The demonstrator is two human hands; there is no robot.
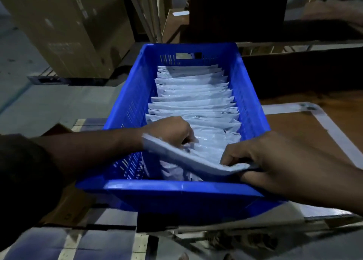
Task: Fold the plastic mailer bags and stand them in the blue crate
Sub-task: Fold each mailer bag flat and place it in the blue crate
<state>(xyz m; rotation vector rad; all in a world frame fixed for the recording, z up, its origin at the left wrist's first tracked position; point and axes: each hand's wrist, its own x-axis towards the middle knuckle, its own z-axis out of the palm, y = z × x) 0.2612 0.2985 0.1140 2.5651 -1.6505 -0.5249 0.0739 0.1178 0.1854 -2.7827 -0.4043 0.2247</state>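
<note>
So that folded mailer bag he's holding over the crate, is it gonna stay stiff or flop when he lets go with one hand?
Probably flop: the folded mailer bag already sags between the left hand and right hand. It looks thin and light, so likely slippery plastic. The standing bags in the blue crate lean on each other, suggesting none stands alone.
</note>
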